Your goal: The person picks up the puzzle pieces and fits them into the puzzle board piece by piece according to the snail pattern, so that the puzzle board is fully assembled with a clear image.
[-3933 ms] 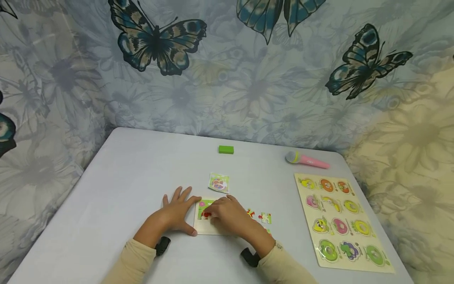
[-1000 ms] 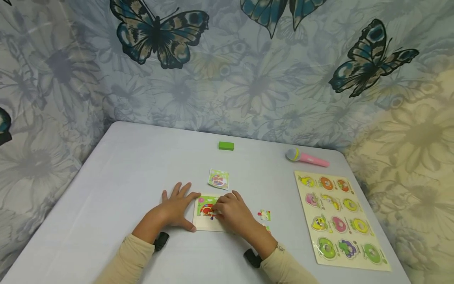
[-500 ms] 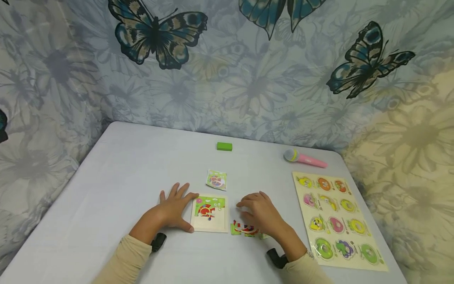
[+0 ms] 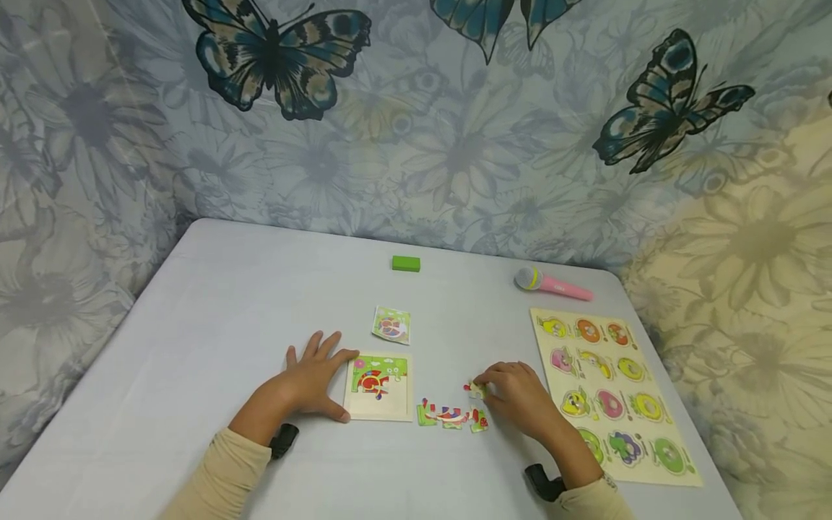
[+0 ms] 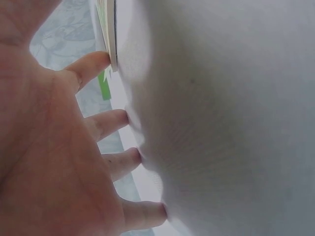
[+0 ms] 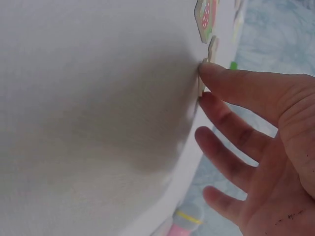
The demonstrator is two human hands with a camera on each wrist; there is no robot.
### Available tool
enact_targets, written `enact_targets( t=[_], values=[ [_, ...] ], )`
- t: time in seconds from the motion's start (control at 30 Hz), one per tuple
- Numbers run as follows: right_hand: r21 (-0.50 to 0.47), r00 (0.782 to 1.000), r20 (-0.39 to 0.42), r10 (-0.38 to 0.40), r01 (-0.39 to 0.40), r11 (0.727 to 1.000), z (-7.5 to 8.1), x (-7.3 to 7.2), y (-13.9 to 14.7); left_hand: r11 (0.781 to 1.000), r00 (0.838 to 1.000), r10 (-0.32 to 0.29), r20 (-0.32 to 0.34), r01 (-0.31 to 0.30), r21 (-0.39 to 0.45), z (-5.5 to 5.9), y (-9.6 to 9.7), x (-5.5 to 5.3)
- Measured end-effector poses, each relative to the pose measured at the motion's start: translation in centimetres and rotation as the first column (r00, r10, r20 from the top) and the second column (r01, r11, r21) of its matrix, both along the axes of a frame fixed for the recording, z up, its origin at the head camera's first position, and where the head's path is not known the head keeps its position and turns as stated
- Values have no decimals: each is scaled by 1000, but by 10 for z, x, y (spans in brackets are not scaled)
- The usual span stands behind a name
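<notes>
A square wooden jigsaw board (image 4: 393, 408), its upper part filled with green and red pieces, lies flat on the table. My left hand (image 4: 300, 383) is spread beside it, index fingertip and thumb touching its left edge. In the left wrist view, the index fingertip meets the edge of the jigsaw board (image 5: 112, 39) while the other fingertips rest on the table. My right hand (image 4: 525, 403) pinches a puzzle piece (image 4: 476, 391) between thumb and index finger, at the tabletop. Several loose puzzle pieces (image 4: 451, 416) lie between the board and that hand.
Behind the board lies a small picture card (image 4: 391, 325), with a green block (image 4: 406, 263) farther back. A pink toy microphone (image 4: 562, 287) lies at the back right. A large fruit puzzle board (image 4: 646, 474) is at the right, partly behind my right forearm.
My right hand has left the jigsaw board, moved right, and taken hold of a loose puzzle piece. More red and green shows on the board. My left hand keeps its place at the edge.
</notes>
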State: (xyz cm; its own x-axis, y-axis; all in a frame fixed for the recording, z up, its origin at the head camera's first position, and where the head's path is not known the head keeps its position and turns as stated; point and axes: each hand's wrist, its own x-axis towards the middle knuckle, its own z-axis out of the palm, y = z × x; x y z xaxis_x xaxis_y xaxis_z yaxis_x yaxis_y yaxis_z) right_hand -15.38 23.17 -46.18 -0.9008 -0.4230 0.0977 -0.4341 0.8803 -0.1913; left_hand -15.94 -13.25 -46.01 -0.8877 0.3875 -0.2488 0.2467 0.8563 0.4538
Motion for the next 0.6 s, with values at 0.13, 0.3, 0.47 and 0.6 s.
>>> enact_targets(
  t=[0.13,0.3,0.47,0.6],
  values=[
    [-3,1000,-13,8,-8,1000,-2,0,1,1000,1000,-3,0,3,6,1,-1,0],
    [-9,999,-29,21,-21,1000,-2,-1,1,1000,1000,-1,-4,1,3,2,-1,1],
    [-8,999,-26,29,-29,1000,0,-1,0,1000,1000,2,-6,-2,10,4,-1,1],
    [-21,999,-10,38,-38,999,4,0,-4,1000,1000,5,1,-6,18,2,0,1]
  ],
)
